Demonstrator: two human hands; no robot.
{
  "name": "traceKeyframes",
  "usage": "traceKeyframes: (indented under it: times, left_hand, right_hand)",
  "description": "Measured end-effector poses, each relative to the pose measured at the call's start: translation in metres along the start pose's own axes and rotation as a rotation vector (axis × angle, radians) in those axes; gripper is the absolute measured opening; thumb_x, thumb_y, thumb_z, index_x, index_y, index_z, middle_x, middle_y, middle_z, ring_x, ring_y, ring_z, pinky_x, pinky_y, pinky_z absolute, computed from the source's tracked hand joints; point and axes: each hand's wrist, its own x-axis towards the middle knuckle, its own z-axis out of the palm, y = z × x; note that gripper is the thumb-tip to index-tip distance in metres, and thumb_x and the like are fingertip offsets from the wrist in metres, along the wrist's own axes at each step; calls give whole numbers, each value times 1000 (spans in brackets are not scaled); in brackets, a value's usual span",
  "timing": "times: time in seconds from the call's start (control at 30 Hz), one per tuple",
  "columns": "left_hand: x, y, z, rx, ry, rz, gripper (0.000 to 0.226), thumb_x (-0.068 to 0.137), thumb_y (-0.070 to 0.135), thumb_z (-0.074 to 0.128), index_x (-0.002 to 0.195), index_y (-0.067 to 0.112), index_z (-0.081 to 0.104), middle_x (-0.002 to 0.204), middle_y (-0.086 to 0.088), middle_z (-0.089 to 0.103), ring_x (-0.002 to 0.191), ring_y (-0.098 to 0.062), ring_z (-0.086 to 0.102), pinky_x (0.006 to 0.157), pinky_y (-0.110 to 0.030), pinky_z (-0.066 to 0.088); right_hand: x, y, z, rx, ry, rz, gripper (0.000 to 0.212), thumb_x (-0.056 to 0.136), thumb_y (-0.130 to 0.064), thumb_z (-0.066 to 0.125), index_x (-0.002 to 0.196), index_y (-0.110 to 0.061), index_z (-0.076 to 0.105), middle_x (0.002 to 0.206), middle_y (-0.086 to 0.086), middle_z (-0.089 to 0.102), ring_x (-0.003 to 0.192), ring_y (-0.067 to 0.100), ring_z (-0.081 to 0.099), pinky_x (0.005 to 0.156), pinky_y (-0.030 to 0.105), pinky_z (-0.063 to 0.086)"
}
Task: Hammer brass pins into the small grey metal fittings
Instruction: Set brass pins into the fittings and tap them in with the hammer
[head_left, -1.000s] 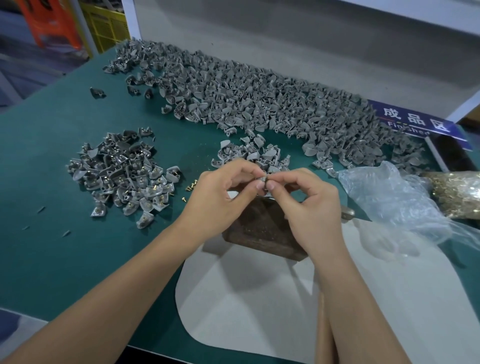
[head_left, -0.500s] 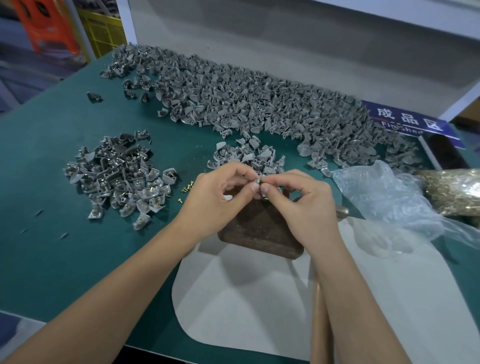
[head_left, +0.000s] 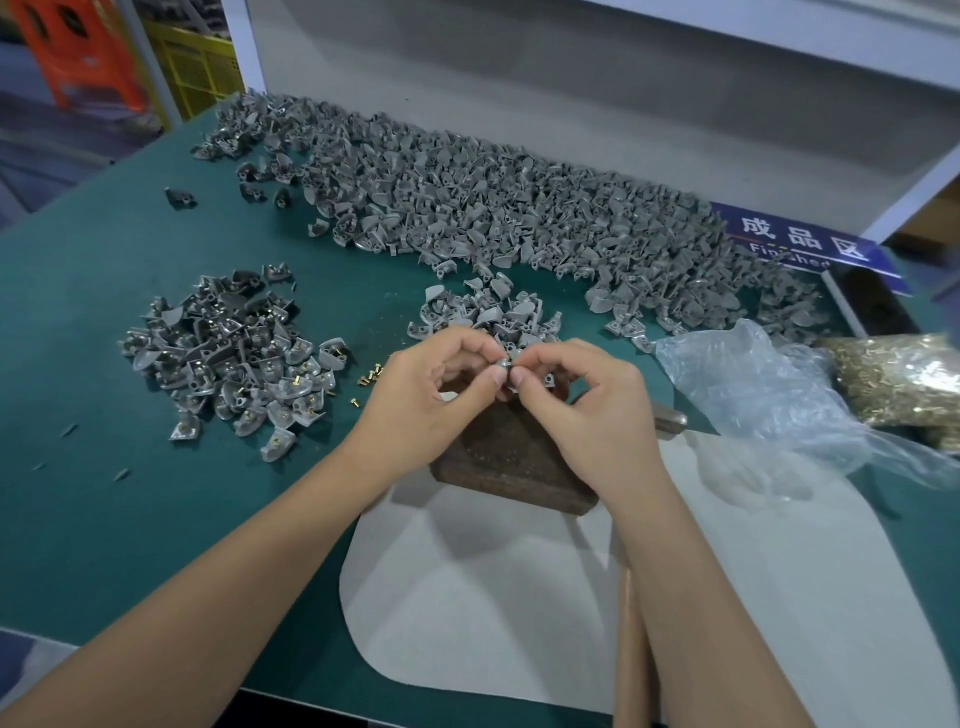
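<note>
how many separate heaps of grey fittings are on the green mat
3: a long heap along the back, a pile with brass pins fitted at left, a small pile just behind the hands. A few strays lie apart.

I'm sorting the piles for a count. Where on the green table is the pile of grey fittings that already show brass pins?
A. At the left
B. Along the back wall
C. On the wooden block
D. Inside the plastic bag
A: brass heads glint among the fittings in the left pile, left of both hands.
</note>
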Motion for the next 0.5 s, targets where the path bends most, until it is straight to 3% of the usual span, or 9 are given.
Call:
traceKeyframes:
  times: [0.3,0.5]
  left_hand:
    - [-2,0,-2,13,-8,-5,11,96,9,71,105,13,67,89,1,78,85,-15,76,86,-33,60]
    - [-2,2,-2,23,-2,-36,10,95,11,72,103,14,68,88,0,77,86,-14,75,86,-42,60]
  right_hand:
    - [0,-2,-2,60,-38,19,10,87,-6,79,83,-15,81,81,-9,74,77,6,63,73,14,43]
    - [-2,1,-1,63,-44,24,10,89,-10,80,83,-18,82,79,-7,74,74,19,62,68,31,48]
